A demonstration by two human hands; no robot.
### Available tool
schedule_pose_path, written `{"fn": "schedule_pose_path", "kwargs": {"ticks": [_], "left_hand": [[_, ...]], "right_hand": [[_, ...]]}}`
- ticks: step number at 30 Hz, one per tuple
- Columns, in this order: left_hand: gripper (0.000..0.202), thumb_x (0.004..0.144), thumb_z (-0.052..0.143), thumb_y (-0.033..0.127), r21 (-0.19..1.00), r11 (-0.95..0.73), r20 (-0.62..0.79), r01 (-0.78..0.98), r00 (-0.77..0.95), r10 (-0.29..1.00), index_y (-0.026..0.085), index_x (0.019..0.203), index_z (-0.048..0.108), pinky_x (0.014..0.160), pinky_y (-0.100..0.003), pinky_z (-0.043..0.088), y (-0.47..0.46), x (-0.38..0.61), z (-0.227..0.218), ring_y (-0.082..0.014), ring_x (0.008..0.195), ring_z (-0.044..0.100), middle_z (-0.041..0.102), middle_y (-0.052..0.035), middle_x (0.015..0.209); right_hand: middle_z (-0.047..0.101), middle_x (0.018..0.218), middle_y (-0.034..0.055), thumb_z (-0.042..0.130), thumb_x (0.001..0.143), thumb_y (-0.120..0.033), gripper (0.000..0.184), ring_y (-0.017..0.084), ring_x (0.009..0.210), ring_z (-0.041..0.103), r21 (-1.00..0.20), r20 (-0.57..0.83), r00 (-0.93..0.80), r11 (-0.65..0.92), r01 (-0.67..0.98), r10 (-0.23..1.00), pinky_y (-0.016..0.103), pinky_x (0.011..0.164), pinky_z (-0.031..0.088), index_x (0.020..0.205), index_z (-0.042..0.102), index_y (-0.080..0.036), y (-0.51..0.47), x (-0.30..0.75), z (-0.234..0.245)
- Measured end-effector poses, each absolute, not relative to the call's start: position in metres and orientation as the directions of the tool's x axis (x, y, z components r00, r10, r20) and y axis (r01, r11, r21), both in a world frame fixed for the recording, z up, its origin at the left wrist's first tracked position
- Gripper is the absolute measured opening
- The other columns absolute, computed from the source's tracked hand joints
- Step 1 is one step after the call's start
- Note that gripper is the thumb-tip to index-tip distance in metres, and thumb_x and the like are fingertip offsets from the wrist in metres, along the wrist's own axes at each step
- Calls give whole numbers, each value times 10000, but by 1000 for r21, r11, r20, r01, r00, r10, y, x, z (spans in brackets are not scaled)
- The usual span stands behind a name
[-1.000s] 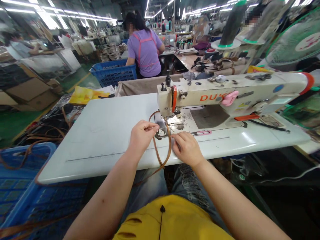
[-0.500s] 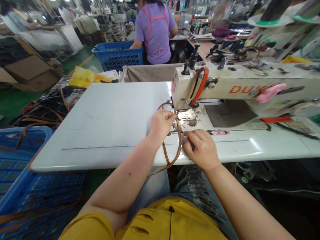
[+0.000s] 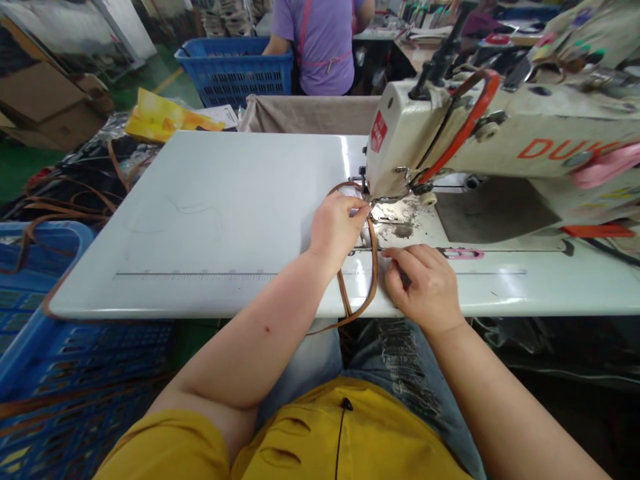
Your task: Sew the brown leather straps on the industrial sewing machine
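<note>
A narrow brown strap [image 3: 374, 267] runs from the presser foot area of the sewing machine [image 3: 500, 127], loops down over the table's front edge and turns back up. Close beside the needle, my left hand [image 3: 337, 230] pinches the strap between thumb and fingertips. My right hand [image 3: 427, 283] rests on the table right of the loop, thumb and index finger curled toward each other. Anything between those fingertips is too small or hidden to make out. Just behind it lies a tool with a pink looped handle [image 3: 467, 254], partly covered by the hand.
More brown straps hang at the left over a blue basket [image 3: 65, 233]. A yellow bag [image 3: 160, 117] sits beyond the white table [image 3: 240, 200]. Ahead, a person in purple [image 3: 327, 47] reaches into another blue basket [image 3: 235, 70].
The view has tipped down and closer, so the machine appears larger and farther right. Both hands keep nearly the same places beside the needle and strap.
</note>
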State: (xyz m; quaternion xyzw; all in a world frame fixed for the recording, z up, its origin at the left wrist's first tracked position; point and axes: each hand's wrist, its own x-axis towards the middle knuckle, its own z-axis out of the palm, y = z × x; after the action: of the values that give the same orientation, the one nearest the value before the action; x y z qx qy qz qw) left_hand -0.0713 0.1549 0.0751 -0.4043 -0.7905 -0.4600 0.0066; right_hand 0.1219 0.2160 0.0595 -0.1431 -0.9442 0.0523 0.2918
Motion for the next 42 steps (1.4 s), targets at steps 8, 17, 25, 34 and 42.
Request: {"fn": "schedule_pose_path", "kwargs": {"ticks": [8,17,25,34,42], "left_hand": [[98,934,729,193,608,188,532,771,-572,625,192,909,824,780,-303,504,150,-66,73,-192,884,675,722,-55,882],[202,995,656,279,457,177,663,872,-466,586,209,879,807,721,-315,522,153,-60,63,-204,833,680,692,-55,841],[184,989,663,264,462,196,657,865,-482,579,201,901,813,738,-310,530,154,-60,64,-204,840,680,689,-55,839],[145,970,688,244,463,207,664,862,-492,563,219,909,818,766,-308,541,155,-60,64,-203,855,680,703,-47,844],[132,959,704,235,466,216,650,858,-497,575,215,913,827,733,-313,537,156,-61,64,-208,845,688,714,-51,843]], "right_hand": [[661,826,74,526,951,-151,213,253,827,580,-151,550,-786,959,239,282,391,795,448,1034,721,-169,215,121,59],[650,805,74,542,921,-132,213,249,790,564,-126,608,-757,971,204,238,388,752,452,1008,736,-137,216,122,56],[648,799,74,543,919,-124,215,249,796,576,-133,617,-751,971,197,237,385,749,458,999,743,-132,216,122,57],[642,798,75,544,915,-122,218,245,793,568,-141,614,-751,970,196,241,380,750,452,1002,744,-127,216,123,57],[627,785,65,534,920,-134,220,243,785,555,-135,605,-759,970,202,242,377,744,445,998,740,-135,215,123,58]]}}
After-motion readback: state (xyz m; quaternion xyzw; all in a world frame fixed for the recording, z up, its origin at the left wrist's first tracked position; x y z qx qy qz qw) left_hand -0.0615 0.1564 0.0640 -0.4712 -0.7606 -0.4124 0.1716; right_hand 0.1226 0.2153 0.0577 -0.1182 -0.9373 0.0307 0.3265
